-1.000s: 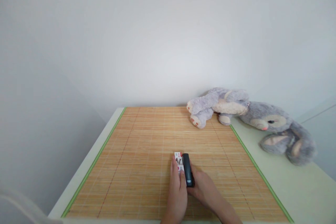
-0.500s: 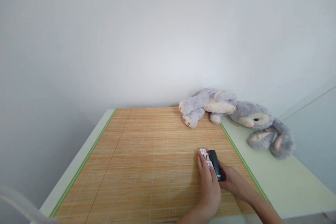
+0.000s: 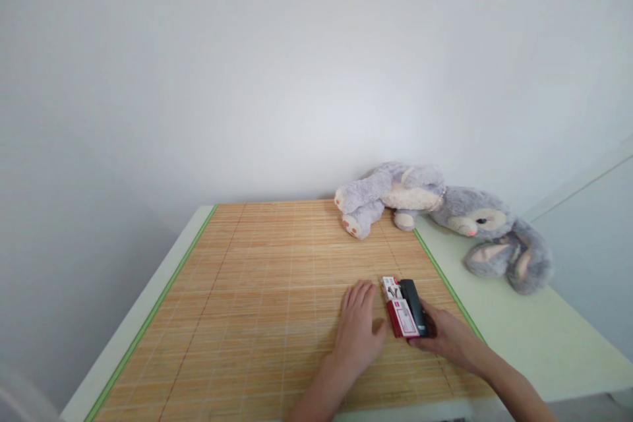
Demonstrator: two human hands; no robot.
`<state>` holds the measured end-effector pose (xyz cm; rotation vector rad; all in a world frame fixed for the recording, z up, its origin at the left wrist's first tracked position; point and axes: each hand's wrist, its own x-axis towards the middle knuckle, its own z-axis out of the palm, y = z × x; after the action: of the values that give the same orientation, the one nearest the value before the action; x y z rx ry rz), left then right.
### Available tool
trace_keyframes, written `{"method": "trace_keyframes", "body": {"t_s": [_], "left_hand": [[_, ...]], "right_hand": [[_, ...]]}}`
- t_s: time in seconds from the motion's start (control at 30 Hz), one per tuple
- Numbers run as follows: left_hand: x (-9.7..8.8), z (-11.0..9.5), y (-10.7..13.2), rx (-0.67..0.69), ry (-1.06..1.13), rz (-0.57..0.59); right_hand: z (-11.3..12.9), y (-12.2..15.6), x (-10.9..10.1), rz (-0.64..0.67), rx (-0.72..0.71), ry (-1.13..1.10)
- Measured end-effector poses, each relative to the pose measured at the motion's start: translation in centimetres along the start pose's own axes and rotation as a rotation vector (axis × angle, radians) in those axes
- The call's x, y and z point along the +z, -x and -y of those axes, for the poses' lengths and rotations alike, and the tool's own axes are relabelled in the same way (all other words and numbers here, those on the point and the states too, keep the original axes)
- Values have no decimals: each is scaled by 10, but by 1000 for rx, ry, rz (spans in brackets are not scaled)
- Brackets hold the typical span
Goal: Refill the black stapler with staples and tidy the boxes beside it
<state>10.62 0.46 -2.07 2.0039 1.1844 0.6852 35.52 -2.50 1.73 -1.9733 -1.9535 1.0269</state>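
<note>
A black stapler [image 3: 413, 306] lies on the bamboo mat [image 3: 257, 297], its long side against two small boxes. The nearer is a red and white box [image 3: 404, 318]; beyond it, end to end, is a white box [image 3: 391, 287] with a picture on it. My right hand [image 3: 448, 337] is curled round the stapler's near end from the right, its thumb low beside the red and white box; some of its fingertips are hidden. To the left of the boxes, apart from them, my left hand [image 3: 359, 330] is over the mat, palm down with fingers stretched out, holding nothing.
A grey plush rabbit [image 3: 415, 196] lies along the wall at the back right, its legs on the mat and its head and ears on the pale tabletop [image 3: 534, 343]. Green edging runs down both sides of the mat. A white wall [image 3: 277, 79] stands behind.
My left hand has let go of the boxes and moved left, uncovering the red and white one. My right hand stays at the stapler. The view has shifted slightly.
</note>
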Motion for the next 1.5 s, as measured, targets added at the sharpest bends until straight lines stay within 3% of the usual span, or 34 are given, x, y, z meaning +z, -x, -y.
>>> {"method": "trace_keyframes", "body": {"t_s": [0.1,0.23,0.97,1.1,1.2,1.27,1.33,1.43,1.5], "left_hand": [[-9,3,-11,89,-33,60],[-4,1,-19,114,-36,66],[-4,-4,-18,134,-46,63],[-25,3,-1,130,-58,62],[-58,30,31,57,-149,-27],[-80,54,57,-41,-261,-134],[-95,74,80,-134,-381,-203],[-103,86,99,-185,-562,-250],[-102,85,101,-193,-663,-273]], "right_hand": [[1,-2,-4,11,-35,-7],[-1,-5,-7,25,-32,-20],[3,-5,-6,12,-6,-39],[1,15,-17,-14,20,-121],[2,42,-21,-130,47,-166],[15,56,-9,-200,16,-206],[44,58,18,-260,-54,-232],[98,36,77,-220,-267,-44],[126,11,113,-235,-304,129]]}}
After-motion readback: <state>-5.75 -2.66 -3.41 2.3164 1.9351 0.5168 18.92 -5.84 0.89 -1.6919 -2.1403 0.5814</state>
